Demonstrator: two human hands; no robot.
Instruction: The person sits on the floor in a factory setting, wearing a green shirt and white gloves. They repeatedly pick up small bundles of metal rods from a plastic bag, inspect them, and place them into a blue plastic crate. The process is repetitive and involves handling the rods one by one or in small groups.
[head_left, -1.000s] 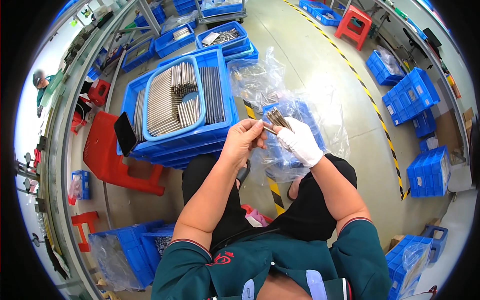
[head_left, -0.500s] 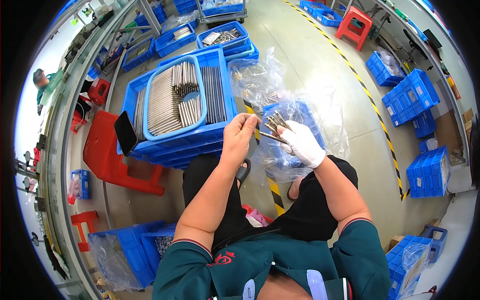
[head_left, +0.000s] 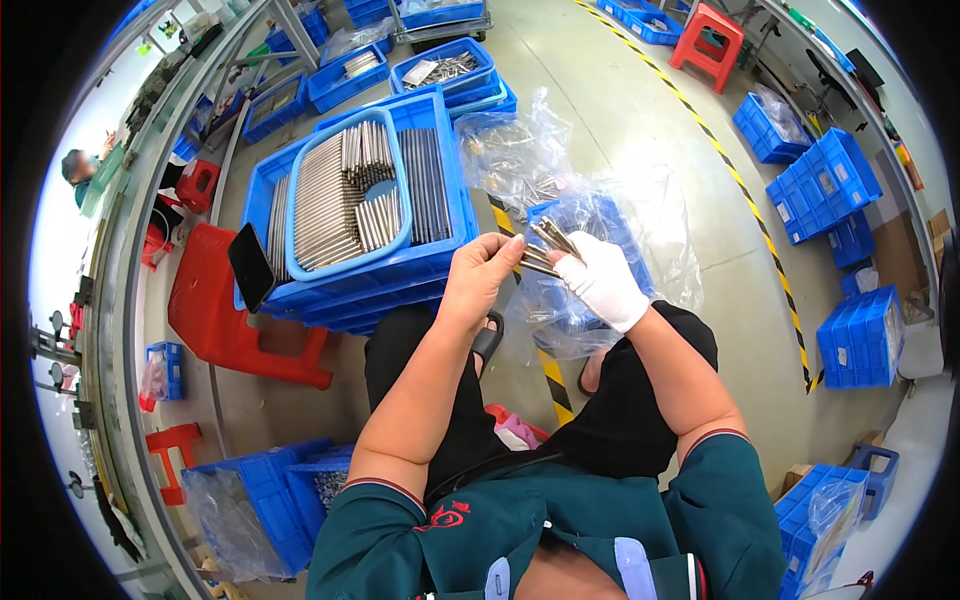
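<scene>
While the right hand (head_left: 603, 283), in a white glove, clamps a small bundle of metal rods (head_left: 545, 250) fanned out at chest height above the lap, the bare left hand (head_left: 480, 275) pinches at the near ends of that bundle, thumb and fingers (head_left: 497, 247) closed on one or two rods; exactly how many I cannot tell. To do this well, I'd say: keep the gloved grip firm near the base so the fan doesn't slide, pull one rod straight along its axis rather than sideways, and keep the bundle over the bag so a drop lands there. Rods are short, thin, grey-silver and shiny, straight, all about the same length, ends splayed toward the upper left. Just below and beyond the hands sits a blue crate lined with a clear plastic bag (head_left: 600, 225), on the floor by the yellow-black hazard stripe (head_left: 553, 380); more loose rods show through the plastic. Left of it, a stack of blue crates (head_left: 455, 190) carries a light-blue tray (head_left: 300, 175) filled with the same kind of rods in neat rows, with longer rods beside the tray. A dark phone (head_left: 250, 267) leans on the stack's left corner, above a red stool (head_left: 225, 320). Slip risk looks real: smooth steel, glove fabric.
</scene>
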